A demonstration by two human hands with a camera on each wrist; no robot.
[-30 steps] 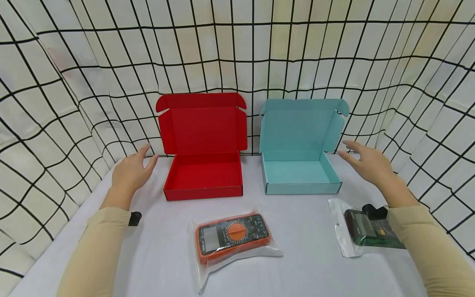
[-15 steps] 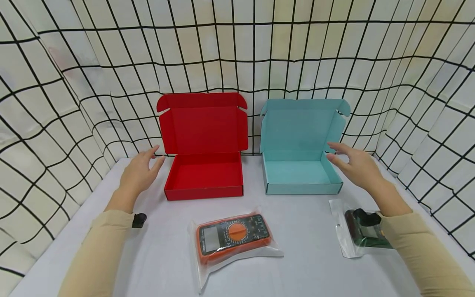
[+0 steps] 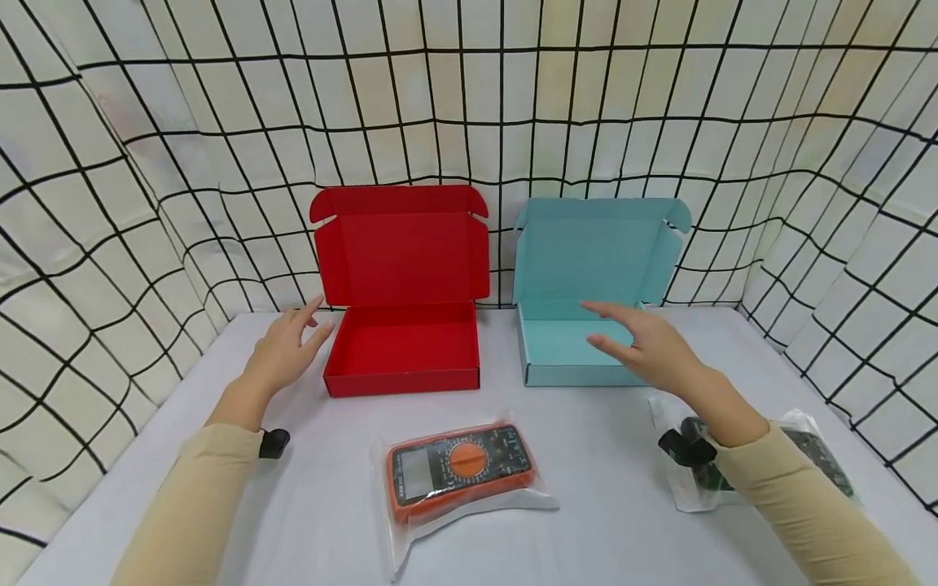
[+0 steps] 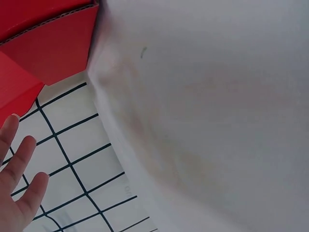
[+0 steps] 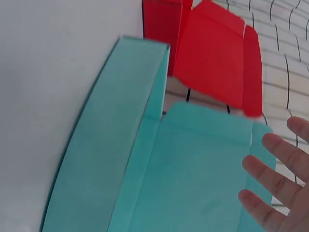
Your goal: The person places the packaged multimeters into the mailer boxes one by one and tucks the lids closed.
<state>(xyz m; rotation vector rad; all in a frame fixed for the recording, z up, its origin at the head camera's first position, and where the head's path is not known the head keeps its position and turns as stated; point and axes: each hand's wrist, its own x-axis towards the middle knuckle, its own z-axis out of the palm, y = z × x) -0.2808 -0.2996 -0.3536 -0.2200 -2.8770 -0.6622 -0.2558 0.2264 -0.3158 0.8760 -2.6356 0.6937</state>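
Observation:
My left hand (image 3: 286, 352), fingers loosely extended and holding nothing, is just left of an open red cardboard box (image 3: 403, 381). In the left wrist view the fingers (image 4: 30, 193) show at the lower left, below the red box (image 4: 53, 48). My right hand (image 3: 652, 346) hovers over the right part of an open light-blue cardboard box (image 3: 564, 375), fingers spread, with nothing in them. The right wrist view shows its fingers (image 5: 275, 181) beside the blue box (image 5: 101, 130). An orange multimeter (image 3: 462, 470) lies in a clear bag at the front middle.
A second bagged device, dark green (image 3: 709, 476), lies at the right, partly hidden under my right forearm. Both boxes stand with lids raised against a white wall with a black grid (image 3: 501, 122). A white cloth (image 3: 322, 505) covers the table.
My right hand has moved left, from beside the blue box to over it. My left hand has shifted slightly right, towards the red box. Boxes and bagged devices stay in place.

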